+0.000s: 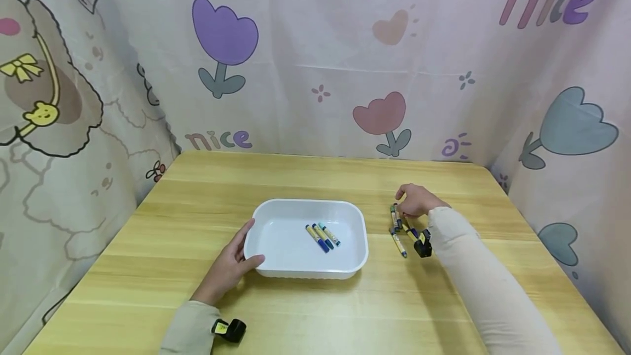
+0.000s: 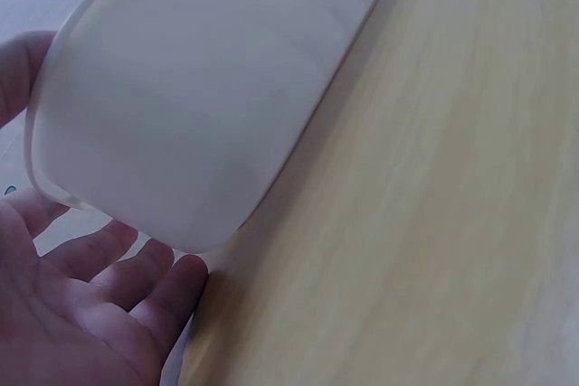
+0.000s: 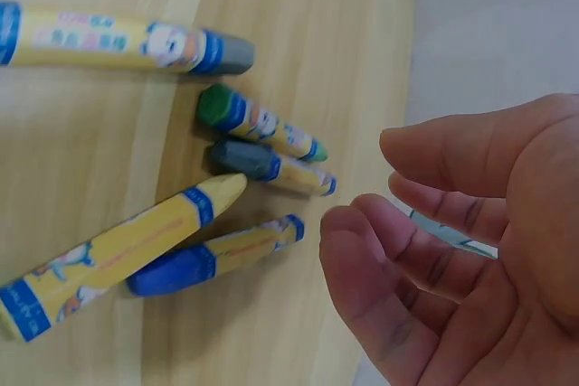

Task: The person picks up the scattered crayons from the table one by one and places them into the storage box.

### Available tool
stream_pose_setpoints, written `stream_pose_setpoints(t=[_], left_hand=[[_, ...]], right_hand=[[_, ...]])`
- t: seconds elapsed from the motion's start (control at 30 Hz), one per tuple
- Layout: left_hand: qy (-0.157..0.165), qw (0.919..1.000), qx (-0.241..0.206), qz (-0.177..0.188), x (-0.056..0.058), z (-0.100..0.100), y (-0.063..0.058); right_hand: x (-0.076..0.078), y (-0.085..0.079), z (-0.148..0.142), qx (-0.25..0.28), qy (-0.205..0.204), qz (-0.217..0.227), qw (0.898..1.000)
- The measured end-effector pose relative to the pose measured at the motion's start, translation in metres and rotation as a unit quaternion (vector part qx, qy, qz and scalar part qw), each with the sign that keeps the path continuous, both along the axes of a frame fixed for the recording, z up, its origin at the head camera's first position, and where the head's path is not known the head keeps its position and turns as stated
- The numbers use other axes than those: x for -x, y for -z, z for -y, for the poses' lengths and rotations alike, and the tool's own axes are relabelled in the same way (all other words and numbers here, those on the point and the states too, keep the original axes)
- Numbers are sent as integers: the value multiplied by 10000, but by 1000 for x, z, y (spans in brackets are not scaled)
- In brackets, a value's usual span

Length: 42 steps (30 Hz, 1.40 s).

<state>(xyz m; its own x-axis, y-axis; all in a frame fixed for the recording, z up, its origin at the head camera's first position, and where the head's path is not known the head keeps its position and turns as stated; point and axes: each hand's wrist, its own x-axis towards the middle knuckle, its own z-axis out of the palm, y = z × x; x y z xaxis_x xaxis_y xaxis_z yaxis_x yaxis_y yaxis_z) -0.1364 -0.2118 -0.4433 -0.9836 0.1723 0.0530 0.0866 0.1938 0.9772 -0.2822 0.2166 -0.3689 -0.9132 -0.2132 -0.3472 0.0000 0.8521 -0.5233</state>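
Observation:
A white plastic tray (image 1: 283, 245) sits at the middle of the table. My left hand (image 1: 229, 262) grips its left end, thumb over the rim and fingers along the outer wall. Three crayons lie inside: a blue crayon (image 1: 317, 238), a darker blue one beside it and a light teal crayon (image 1: 331, 235). My right hand (image 1: 418, 200) is over a loose group of crayons right of the tray, fingers bent and holding nothing. The right wrist view shows a green crayon (image 3: 267, 124), a dark grey-green crayon (image 3: 271, 167), a yellow crayon (image 3: 127, 255), a blue crayon (image 3: 217, 259) and a grey crayon (image 3: 136, 40).
The wooden table (image 1: 315, 311) reaches back to a printed curtain (image 1: 305, 43), which also hangs at both sides. A black wrist camera (image 1: 423, 244) hides part of the loose crayons in the head view.

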Motion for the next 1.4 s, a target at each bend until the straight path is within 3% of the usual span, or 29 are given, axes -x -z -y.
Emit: stream_pose_setpoints(t=[0.43, 0.83, 1.4], left_hand=[[-16, 9999, 24, 114, -1, -2, 1], [-18, 9999, -33, 144, -2, -1, 0], [-5, 10000, -18, 38, 0, -1, -2]], right_hand=[[-6, 15, -17, -390, 189, -81, 9990], [-6, 30, -20, -320, 83, 12, 9995], [0, 8, -5, -21, -20, -242, 9997]])
